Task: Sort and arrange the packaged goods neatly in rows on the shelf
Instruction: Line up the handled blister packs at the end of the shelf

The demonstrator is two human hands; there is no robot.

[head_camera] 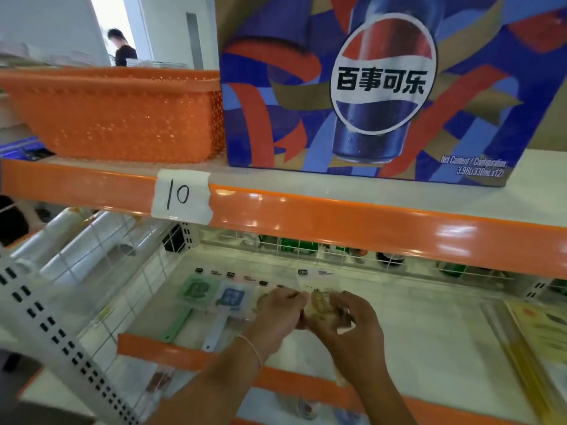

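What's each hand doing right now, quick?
Left hand: fingers curled, pinching the clear packet on the shelf.
Right hand: gripping the same clear packet from the other side.

Green pkg [196, 297], blue pkg [230, 305] flat, side-by-side on shelf [429, 332].

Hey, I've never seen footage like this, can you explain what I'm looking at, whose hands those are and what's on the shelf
This is one picture from a wide-angle camera worn on a person's head, looking forward and down, so the hands are the wearer's own. They reach into a white shop shelf. The left hand and right hand together hold a clear packet with a yellowish item; it is too blurred to name. Left of it lie two similar packets in a row, one green and one blue. On the shelf above stand an orange basket and a Pepsi carton, with a paper tag reading 10 on the shelf edge.
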